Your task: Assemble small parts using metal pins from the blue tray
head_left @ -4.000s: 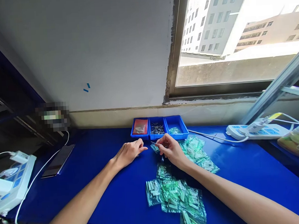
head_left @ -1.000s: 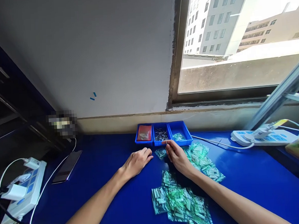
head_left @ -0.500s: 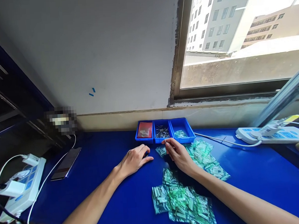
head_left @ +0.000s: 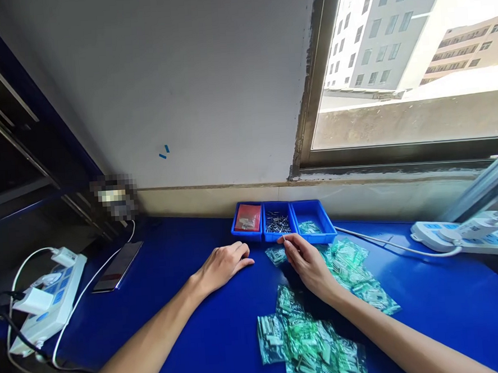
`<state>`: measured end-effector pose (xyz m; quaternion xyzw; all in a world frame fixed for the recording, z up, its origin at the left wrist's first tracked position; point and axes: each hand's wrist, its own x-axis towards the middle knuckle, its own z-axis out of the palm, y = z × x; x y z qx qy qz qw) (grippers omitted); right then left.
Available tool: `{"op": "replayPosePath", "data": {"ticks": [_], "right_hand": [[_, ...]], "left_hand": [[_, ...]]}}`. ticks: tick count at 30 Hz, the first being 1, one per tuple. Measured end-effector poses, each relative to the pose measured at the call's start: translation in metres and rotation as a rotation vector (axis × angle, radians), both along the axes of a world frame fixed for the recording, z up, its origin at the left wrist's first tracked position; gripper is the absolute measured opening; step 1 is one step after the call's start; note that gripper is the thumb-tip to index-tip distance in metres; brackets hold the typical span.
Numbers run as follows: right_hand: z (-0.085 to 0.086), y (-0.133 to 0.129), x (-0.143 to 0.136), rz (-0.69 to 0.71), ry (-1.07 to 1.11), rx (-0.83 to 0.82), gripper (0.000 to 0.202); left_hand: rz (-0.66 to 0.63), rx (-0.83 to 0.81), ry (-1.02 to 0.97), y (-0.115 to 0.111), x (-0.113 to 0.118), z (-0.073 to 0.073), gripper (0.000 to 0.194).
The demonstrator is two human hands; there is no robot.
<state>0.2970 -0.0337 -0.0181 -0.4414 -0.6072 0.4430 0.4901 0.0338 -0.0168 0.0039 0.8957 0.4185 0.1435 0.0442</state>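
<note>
Pinching a slender piece [head_left: 283,238] near the middle bin [head_left: 272,237], the right hand [head_left: 307,260] could lose it among the green packets [head_left: 346,264] if the grip slips; whether the curled left hand [head_left: 225,264] holds anything cannot be determined.

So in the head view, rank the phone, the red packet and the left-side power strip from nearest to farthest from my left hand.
From your left hand:
1. Red packet: just beyond the hand, in the leftmost blue tray.
2. Phone: off to its left.
3. Left-side power strip: farther left, past the phone.
</note>
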Motion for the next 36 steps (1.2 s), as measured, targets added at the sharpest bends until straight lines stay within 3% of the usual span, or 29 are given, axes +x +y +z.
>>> {"op": "replayPosePath", "data": {"ticks": [12,28,36], "right_hand": [[-0.007,0.003,-0.001,-0.022,-0.04,0.032,0.043],[-0.001,0.001,-0.001,0.007,0.035,-0.015,0.039],[-0.002,0.0,-0.003,-0.006,0.046,0.017,0.031]], "left_hand": [[-0.017,-0.013,-0.029,-0.003,0.0,0.005,0.021],[0.215,0.038,0.111,-0.004,0.009,0.002,0.028],[0.138,0.049,0.099,-0.004,0.007,0.001,0.023]]}}
